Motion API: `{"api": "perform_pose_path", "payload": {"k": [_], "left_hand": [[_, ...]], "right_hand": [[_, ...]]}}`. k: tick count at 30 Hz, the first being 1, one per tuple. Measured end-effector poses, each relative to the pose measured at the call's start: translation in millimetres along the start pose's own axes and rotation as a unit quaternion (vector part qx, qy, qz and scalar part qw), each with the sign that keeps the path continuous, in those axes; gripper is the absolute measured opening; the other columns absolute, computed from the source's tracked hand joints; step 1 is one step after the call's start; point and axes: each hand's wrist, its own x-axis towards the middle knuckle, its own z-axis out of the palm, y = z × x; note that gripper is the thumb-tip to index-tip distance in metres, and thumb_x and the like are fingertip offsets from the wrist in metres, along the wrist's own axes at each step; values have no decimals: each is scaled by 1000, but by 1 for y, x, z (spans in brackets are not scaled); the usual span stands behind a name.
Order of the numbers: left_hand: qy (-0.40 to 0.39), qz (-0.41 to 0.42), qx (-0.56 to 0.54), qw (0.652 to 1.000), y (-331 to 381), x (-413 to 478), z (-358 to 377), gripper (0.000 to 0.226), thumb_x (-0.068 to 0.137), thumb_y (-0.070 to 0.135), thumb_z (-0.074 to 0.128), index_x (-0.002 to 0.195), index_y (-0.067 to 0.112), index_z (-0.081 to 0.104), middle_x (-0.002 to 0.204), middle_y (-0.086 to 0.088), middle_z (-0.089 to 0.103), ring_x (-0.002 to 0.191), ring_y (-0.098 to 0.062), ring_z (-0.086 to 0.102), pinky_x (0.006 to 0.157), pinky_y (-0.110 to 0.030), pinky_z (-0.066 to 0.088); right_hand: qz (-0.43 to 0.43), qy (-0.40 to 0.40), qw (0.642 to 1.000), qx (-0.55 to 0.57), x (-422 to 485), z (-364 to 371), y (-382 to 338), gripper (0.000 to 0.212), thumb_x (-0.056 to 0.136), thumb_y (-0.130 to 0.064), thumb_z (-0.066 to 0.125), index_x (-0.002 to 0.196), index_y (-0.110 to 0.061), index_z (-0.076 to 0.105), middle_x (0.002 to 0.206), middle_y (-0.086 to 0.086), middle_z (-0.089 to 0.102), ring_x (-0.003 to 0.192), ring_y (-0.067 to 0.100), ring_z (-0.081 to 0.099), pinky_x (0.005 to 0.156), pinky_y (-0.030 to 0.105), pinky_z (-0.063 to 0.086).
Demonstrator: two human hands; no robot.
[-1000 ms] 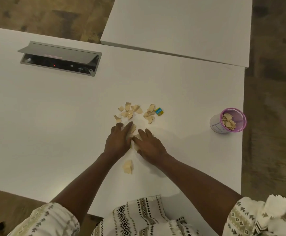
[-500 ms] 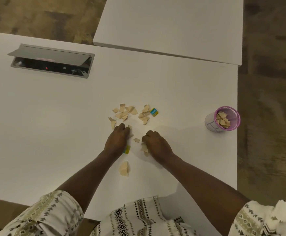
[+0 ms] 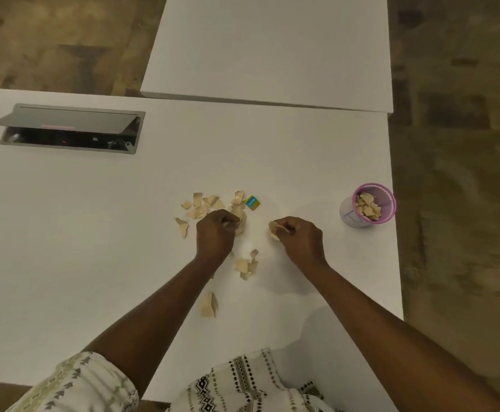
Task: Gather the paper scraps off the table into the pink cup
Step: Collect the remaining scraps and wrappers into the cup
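Tan paper scraps [image 3: 204,205] lie scattered on the white table [image 3: 94,233], with a small blue and yellow scrap [image 3: 252,202] at their right end. My left hand [image 3: 215,236] is curled over the near edge of that pile, fingers closed on scraps. My right hand [image 3: 301,237] is lifted a little to the right, pinching a bunch of tan scraps [image 3: 275,229]. A few more scraps [image 3: 247,264] lie between my wrists, and one larger piece [image 3: 209,305] lies nearer me. The pink mesh cup [image 3: 373,205] stands at the right table edge, partly filled with scraps.
A metal cable box [image 3: 70,129] with its lid raised is set into the table at the far left. A second white table [image 3: 272,49] butts against the far side. The table's right edge runs just past the cup, with brown floor [image 3: 466,203] beyond.
Both hands went from flat on the table to closed fists. My right hand has lifted with scraps and moved right toward the cup. Several scraps now lie uncovered between my wrists.
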Motion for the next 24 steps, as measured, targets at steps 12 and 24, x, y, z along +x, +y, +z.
{"api": "perform_pose_path", "payload": {"k": [12, 24], "left_hand": [[-115, 157, -6, 981, 144, -8, 92, 24, 81, -3, 56, 86, 9, 76, 89, 2, 74, 80, -9, 60, 64, -4, 38], [-244, 145, 130, 950, 215, -12, 157, 22, 86, 1, 53, 91, -4, 74, 103, -19, 74, 102, -35, 67, 89, -40, 56]], "right_hand": [[87, 201, 975, 23, 22, -126, 21, 13, 88, -25, 69, 98, -18, 74, 87, -2, 70, 74, 9, 61, 63, 14, 44], [158, 184, 969, -54, 41, -180, 32, 21, 85, -11, 62, 103, -9, 73, 99, 13, 74, 91, 32, 67, 81, 38, 54]]}}
